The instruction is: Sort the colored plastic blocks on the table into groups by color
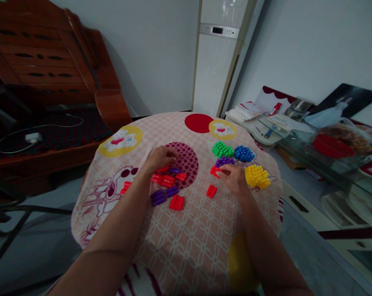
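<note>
My right hand (234,178) has thumb and fingertips pinched on a small red plastic piece (214,170), in front of a purple cluster of pegs (225,160). A second red ridged piece (211,191) lies just nearer to me. My left hand (162,158) is curled above the loose pile, its fingers closed; what they hold, if anything, is hidden. Below it lie red pieces (163,180), a purple oval piece (175,170) and purple ridged pieces (158,197). One more red piece (176,202) rests nearer to me, and another (125,187) shows left of my forearm.
Green (222,149), blue (244,153) and yellow (257,176) peg clusters stand at the right of the cloth-covered table (192,238). A wooden bench (112,107) is at the left. A glass-topped cabinet (299,142) with papers and a red bowl (333,146) flanks the right side.
</note>
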A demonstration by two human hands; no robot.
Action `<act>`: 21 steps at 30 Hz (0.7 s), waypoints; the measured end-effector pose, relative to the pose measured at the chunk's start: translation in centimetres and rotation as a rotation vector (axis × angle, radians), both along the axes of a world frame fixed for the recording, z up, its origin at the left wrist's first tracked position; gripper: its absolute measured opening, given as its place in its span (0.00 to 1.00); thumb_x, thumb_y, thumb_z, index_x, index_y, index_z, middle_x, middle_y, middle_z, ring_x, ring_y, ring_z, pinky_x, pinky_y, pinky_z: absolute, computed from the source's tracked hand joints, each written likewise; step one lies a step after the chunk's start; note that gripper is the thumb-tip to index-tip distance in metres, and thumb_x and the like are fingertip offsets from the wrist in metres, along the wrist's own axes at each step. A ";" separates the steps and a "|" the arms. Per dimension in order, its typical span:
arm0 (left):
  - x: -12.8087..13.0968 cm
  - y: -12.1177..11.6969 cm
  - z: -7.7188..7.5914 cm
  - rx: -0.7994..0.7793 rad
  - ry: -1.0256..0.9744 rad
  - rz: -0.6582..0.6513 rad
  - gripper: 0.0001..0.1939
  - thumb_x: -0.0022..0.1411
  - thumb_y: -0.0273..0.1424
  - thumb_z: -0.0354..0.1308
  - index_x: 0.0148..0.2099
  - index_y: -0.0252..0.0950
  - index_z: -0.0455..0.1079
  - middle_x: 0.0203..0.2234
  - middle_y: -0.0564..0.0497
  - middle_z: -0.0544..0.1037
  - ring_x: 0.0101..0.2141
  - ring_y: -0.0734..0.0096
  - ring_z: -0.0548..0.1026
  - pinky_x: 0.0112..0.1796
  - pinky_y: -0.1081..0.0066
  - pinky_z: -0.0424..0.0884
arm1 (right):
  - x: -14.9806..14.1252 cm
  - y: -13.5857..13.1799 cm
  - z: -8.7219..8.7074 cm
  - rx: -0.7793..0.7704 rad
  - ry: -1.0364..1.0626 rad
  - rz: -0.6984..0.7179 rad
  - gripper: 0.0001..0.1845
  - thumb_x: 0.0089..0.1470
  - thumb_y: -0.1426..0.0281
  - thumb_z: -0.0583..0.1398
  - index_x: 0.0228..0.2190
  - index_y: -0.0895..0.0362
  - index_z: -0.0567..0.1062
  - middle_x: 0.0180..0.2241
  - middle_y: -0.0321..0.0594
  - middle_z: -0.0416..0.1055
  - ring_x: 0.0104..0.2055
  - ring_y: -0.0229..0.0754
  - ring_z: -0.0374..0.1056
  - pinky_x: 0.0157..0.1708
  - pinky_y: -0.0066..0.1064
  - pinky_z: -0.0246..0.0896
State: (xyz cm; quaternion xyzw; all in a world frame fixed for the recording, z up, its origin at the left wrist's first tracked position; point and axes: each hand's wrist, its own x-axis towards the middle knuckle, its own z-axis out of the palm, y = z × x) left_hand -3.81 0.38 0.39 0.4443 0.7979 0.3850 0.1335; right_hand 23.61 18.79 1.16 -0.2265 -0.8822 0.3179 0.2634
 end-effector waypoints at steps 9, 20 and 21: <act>1.0 -0.9 2.2 -0.266 0.053 -0.266 0.10 0.44 0.27 0.64 0.32 0.41 0.81 0.27 0.53 0.82 0.30 0.67 0.76 0.33 0.74 0.67 | -1.2 -3.9 -1.3 -0.391 -0.054 0.312 0.13 0.52 0.62 0.62 0.33 0.59 0.79 0.24 0.37 0.77 0.19 0.38 0.70 0.19 0.25 0.63; 3.4 0.0 3.2 -0.222 0.019 -0.358 0.08 0.54 0.30 0.59 0.37 0.35 0.75 0.28 0.53 0.79 0.31 0.71 0.75 0.33 0.75 0.67 | -1.9 -4.8 -1.3 -0.063 0.200 0.268 0.10 0.56 0.68 0.60 0.36 0.57 0.81 0.32 0.42 0.78 0.31 0.39 0.73 0.34 0.29 0.68; 4.0 0.4 3.1 -0.155 -0.067 -0.367 0.09 0.54 0.31 0.58 0.38 0.34 0.74 0.28 0.53 0.79 0.31 0.71 0.75 0.33 0.74 0.68 | -1.9 -4.8 -1.3 -0.070 0.223 0.256 0.10 0.56 0.67 0.60 0.37 0.57 0.81 0.32 0.42 0.78 0.32 0.39 0.73 0.34 0.29 0.68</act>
